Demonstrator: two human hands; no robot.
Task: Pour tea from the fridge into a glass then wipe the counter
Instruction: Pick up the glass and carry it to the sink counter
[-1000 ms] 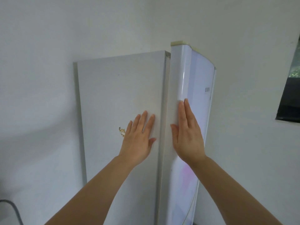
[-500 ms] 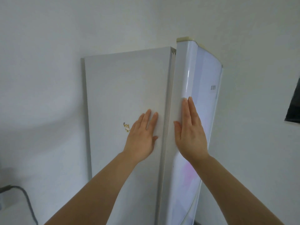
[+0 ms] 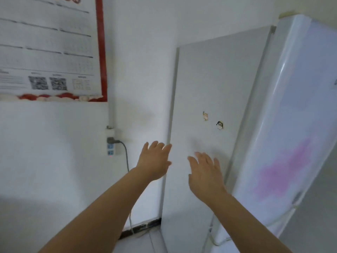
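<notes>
A white fridge stands on the right, its grey side panel (image 3: 215, 92) facing me and its glossy door (image 3: 295, 110) closed at the far right. My left hand (image 3: 155, 159) hovers with fingers spread near the panel's left edge. My right hand (image 3: 206, 172) is held in front of the panel's lower part, fingers straight, holding nothing. Whether either hand touches the panel cannot be told. No tea or glass is in view.
A wall calendar with a red border (image 3: 51, 50) hangs at the upper left. Below it a power strip (image 3: 112, 143) with a grey cable (image 3: 126, 161) is fixed to the white wall. Two small stickers (image 3: 212, 120) mark the fridge's side.
Both hands have come off the fridge's side and door edge and dropped lower. My view has swung left, bringing the calendar and power strip into sight.
</notes>
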